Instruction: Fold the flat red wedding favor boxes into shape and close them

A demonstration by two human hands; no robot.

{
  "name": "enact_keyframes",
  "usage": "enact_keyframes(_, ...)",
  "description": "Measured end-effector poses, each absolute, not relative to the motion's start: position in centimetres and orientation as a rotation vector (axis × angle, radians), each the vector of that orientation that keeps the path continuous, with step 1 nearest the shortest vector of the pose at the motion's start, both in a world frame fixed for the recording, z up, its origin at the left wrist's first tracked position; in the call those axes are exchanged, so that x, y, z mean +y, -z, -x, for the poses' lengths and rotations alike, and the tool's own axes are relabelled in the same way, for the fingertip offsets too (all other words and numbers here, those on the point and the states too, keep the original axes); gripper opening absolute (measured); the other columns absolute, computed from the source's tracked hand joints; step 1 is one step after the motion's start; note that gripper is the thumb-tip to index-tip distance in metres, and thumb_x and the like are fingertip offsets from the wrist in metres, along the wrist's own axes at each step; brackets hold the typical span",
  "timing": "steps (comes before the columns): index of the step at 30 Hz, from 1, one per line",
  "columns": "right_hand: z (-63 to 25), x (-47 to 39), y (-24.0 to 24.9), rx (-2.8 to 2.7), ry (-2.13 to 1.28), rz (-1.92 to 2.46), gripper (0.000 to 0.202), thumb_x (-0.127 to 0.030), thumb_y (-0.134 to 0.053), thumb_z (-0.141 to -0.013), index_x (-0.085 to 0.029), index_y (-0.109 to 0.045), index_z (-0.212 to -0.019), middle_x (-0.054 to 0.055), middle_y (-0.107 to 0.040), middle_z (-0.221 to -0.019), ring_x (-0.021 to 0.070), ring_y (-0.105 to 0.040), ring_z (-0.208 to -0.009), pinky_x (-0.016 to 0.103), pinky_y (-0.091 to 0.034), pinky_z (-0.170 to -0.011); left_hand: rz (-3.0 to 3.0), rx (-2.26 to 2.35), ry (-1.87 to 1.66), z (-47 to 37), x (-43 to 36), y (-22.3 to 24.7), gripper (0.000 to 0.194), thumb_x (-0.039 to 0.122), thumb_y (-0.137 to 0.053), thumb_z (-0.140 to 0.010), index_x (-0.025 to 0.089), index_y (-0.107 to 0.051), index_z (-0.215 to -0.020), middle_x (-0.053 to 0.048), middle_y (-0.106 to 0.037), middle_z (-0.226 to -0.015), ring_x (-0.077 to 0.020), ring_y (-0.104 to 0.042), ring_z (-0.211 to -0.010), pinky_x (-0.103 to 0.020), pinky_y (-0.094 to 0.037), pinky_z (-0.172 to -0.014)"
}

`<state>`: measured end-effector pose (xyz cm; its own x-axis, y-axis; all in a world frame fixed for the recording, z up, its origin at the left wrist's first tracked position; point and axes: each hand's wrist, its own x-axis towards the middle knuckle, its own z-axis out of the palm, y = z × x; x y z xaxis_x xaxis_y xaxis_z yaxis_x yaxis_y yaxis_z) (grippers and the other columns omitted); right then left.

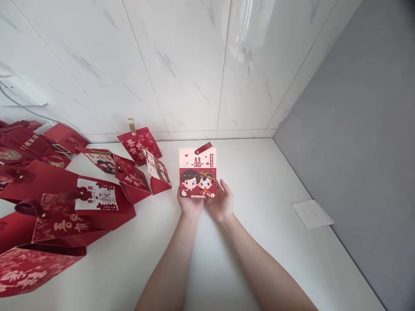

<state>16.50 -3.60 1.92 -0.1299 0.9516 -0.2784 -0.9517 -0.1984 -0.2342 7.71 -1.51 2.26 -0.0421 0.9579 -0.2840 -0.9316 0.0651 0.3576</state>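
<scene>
At frame centre, both hands grip one small red-and-pink gift box (197, 173) by its bottom edge, upright on the white surface (259, 181): left hand (190, 202) at 7 o'clock, right hand (221, 201) at 5. Box pile (65, 194) at 9 o'clock.

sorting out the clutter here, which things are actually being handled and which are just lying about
In hand: pink and red cartoon-couple card, held upright by the left hand and right hand.

Lying about: pile of red gift bags; white paper slip; white table.
</scene>
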Motion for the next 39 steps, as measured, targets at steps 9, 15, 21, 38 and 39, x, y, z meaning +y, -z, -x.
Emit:
enact_keyframes(9, -16.53, -3.72, -1.82, -0.02, -1.712, 0.437, 0.025, -0.035, -0.05, -0.093, -0.022, -0.067, -0.105, 0.003, -0.075, -0.1, 0.0156, -0.069, -0.09, 0.026, -0.057, -0.078, -0.094, 0.519, -1.51, -7.65, -1.63, -2.09, 0.034, 0.037, -0.049, -0.088, 0.018, -0.068, -0.108, -0.011, -0.068, -0.113, -0.0251, -0.064, -0.104, -0.039, -0.051, -0.088)
enact_keyframes(15, -16.51, -3.69, -1.86, -0.003, -1.71, 0.455, 0.023, -0.035, -0.052, -0.092, -0.022, -0.067, -0.104, 0.001, -0.075, -0.096, 0.0153, -0.069, -0.085, 0.026, -0.057, -0.075, -0.094, 0.516, -1.515, -7.75, -1.65, -2.27, 0.035, 0.038, -0.048, -0.089, 0.018, -0.068, -0.109, -0.011, -0.068, -0.116, -0.0262, -0.063, -0.107, -0.039, -0.051, -0.09)
enact_keyframes(21, -16.52, -3.61, -1.85, 0.038, -1.714, 0.436, 0.023, -0.033, -0.051, -0.093, -0.021, -0.067, -0.103, 0.001, -0.075, -0.095, 0.0141, -0.069, -0.083, 0.024, -0.056, -0.071, -0.082, 0.517, -1.506, -7.77, -1.81, -2.57, 0.036, 0.038, -0.049, -0.088, 0.017, -0.067, -0.11, -0.01, -0.067, -0.116, -0.0258, -0.063, -0.108, -0.039, -0.05, -0.091)
enact_keyframes(38, -16.46, -3.62, -1.85, 0.019, -1.698, 0.46, 0.024, -0.033, -0.051, -0.093, -0.021, -0.067, -0.104, 0.001, -0.075, -0.096, 0.0157, -0.069, -0.084, 0.027, -0.056, -0.075, -0.066, 0.527, -1.494, -7.82, -1.72, -2.68, 0.035, 0.037, -0.047, -0.088, 0.017, -0.067, -0.11, -0.01, -0.067, -0.117, -0.0263, -0.062, -0.109, -0.04, -0.05, -0.092)
enact_keyframes(39, -16.46, -3.61, -1.83, 0.024, -1.698, 0.462, 0.023, -0.033, -0.051, -0.093, -0.021, -0.067, -0.104, 0.001, -0.075, -0.095, 0.0157, -0.069, -0.084, 0.027, -0.056, -0.075, -0.06, 0.525, -1.495, -7.82, -1.71, -2.7, 0.035, 0.036, -0.047, -0.088, 0.017, -0.067, -0.11, -0.01, -0.067, -0.117, -0.0261, -0.062, -0.109, -0.04, -0.05, -0.092)
